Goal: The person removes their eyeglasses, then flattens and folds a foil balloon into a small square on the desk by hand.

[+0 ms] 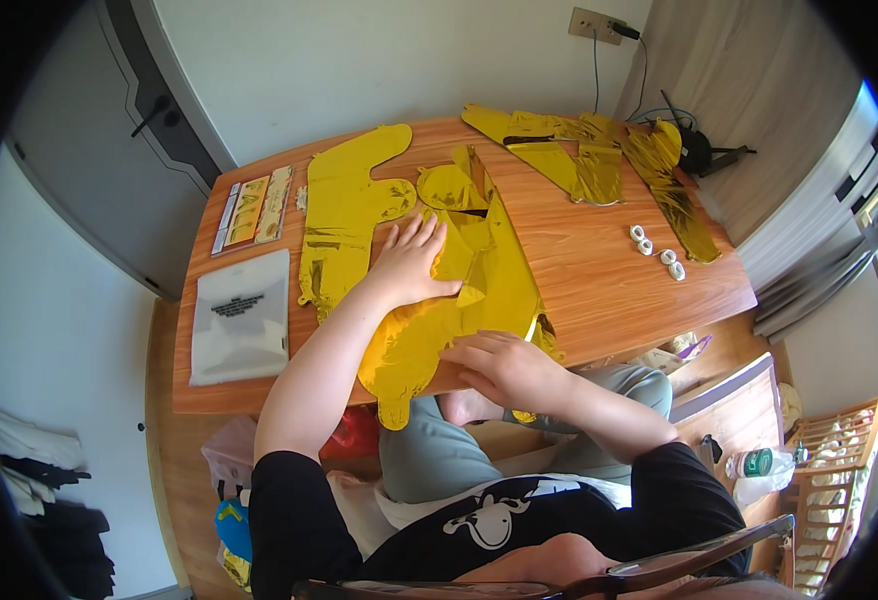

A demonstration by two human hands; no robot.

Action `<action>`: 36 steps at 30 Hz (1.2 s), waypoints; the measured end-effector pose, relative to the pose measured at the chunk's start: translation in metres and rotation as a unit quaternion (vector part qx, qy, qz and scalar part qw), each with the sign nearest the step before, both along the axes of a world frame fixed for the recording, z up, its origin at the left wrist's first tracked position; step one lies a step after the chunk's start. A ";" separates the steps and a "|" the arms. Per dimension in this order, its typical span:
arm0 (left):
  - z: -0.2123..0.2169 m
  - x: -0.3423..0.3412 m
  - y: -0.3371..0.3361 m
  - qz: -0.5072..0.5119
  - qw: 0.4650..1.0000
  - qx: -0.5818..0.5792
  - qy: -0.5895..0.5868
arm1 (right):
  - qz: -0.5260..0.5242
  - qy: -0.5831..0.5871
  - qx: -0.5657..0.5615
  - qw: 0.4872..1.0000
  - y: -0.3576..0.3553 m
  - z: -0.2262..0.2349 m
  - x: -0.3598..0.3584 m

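Observation:
A flat gold foil balloon [399, 340], creased and uninflated, lies in front of me, its rounded lower end hanging past the table's near edge. My left hand [412, 262] rests on its upper part, fingers spread. Lower down and to the right, my right hand [507, 362] is over the foil near that edge, fingers stretched to the left and slightly bent. Just left lies another flat gold foil balloon [339, 200]. Farther back on the right are a third foil balloon [549, 150] and a narrower, wrinkled one [687, 205].
The wooden table [599, 290] also bears a clear plastic bag [241, 315], a printed package [252, 212] and several small white ribbon rolls [641, 240]. A black device with antennas [697, 152] stands at the back right, cables running to a wall socket [595, 24]. A chair [734, 410] is at right.

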State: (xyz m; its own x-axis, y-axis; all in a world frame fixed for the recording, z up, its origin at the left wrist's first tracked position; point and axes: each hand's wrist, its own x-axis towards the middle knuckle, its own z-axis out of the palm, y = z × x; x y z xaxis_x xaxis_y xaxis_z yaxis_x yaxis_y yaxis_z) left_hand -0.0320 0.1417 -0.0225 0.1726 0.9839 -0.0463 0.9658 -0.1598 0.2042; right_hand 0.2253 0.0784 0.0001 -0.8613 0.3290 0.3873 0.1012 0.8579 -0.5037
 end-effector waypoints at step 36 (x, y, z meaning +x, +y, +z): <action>0.004 0.004 0.002 0.013 1.000 0.011 0.004 | -0.153 -0.142 0.139 0.968 0.172 -0.016 0.002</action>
State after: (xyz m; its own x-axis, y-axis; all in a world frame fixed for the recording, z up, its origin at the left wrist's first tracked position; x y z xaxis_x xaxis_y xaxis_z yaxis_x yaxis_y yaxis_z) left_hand -0.0283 0.1432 -0.0182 0.1466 0.9889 -0.0261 0.9714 -0.1389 0.1926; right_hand 0.2271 0.2504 -0.0161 -0.8247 0.5028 0.2589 0.4732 0.8642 -0.1712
